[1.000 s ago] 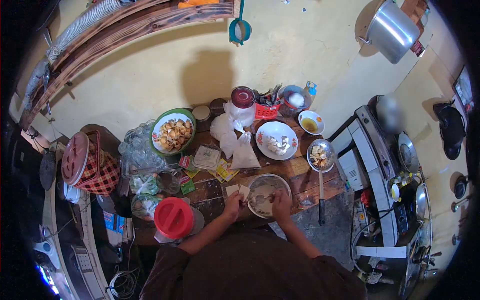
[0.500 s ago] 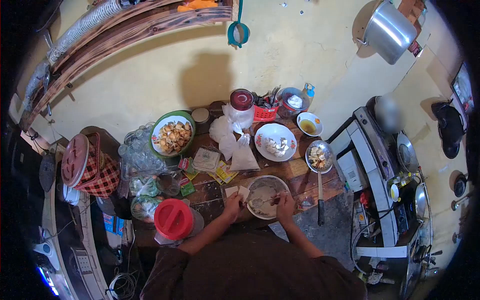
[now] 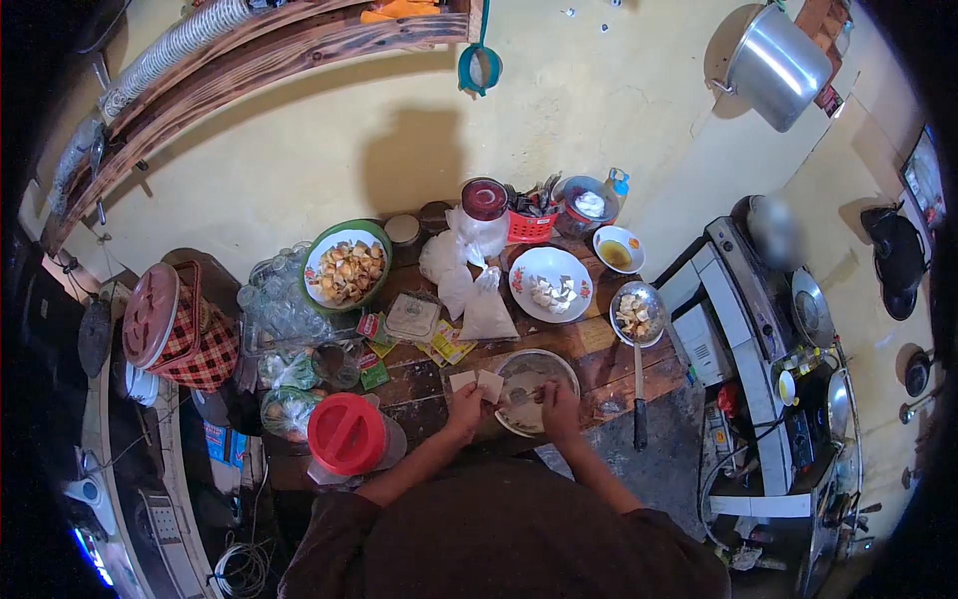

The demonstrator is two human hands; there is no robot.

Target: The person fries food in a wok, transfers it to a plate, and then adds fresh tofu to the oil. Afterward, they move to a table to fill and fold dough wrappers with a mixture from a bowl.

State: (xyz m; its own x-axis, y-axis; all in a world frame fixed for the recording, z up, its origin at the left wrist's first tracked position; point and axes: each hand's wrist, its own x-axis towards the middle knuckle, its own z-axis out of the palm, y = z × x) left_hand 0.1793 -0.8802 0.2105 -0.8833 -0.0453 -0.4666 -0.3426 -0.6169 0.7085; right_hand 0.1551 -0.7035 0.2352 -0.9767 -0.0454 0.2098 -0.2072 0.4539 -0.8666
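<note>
My left hand (image 3: 465, 409) is closed around two pale, flat square pieces (image 3: 477, 381), beside the left rim of a bowl. The bowl (image 3: 575, 374) contains a greyish-beige wet mixture (image 3: 519, 384). Over the bowl's right side, my right hand (image 3: 561, 407) has its fingers pinched together. Whatever they grip is too small and dark to make out. Behind the bowl stand a tied bag of white powder (image 3: 487, 311) and a floral plate (image 3: 527, 268) with white chunks.
A skimmer (image 3: 640, 394) with fried pieces rests on a bowl at right, its handle pointing toward me. A red-lidded container (image 3: 345, 433) stands left, near my forearm. Beyond are yellow sachets (image 3: 454, 342) and a green-rimmed basin (image 3: 375, 236). A stove (image 3: 758, 290) is at right.
My right hand has shifted slightly left and lower over the bowl. The square pieces in my left hand now show more spread apart.
</note>
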